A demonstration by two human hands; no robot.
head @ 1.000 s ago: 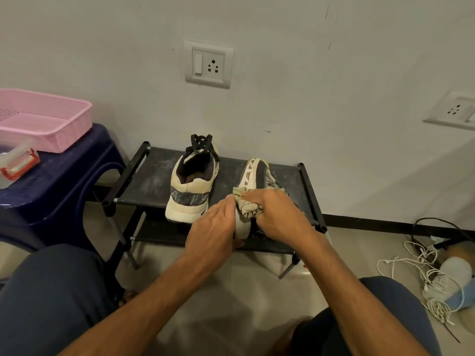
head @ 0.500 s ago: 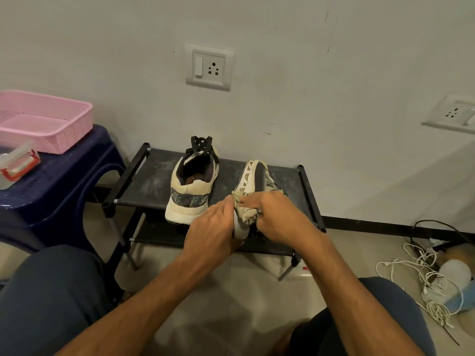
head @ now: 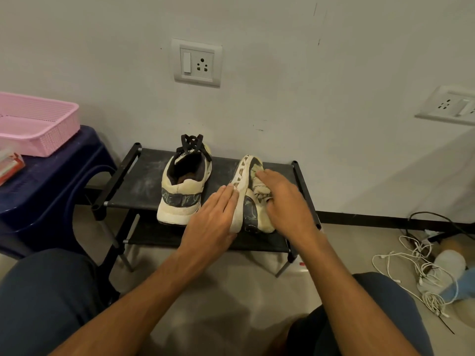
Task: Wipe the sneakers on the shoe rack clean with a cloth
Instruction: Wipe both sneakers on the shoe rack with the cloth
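Two cream and grey sneakers sit on the top shelf of a black shoe rack (head: 133,186). The left sneaker (head: 183,186) stands upright with its heel toward me and black laces at the far end. The right sneaker (head: 246,199) is tipped on its side, sole facing left. My left hand (head: 213,217) lies with straight fingers against that sole. My right hand (head: 285,204) presses a crumpled pale cloth (head: 259,187) onto the shoe's upper side, fingers partly curled round the cloth.
A dark blue plastic stool (head: 51,191) at the left carries a pink basket (head: 36,124) and a red-lidded box (head: 10,165). White cables (head: 421,271) tangle on the floor at the right. Wall sockets (head: 196,62) sit above the rack. My knees flank the frame's bottom.
My right hand has slid with the cloth from the sneaker's heel forward along its side. My left hand has opened flat against the sole, and more of the heel shows.
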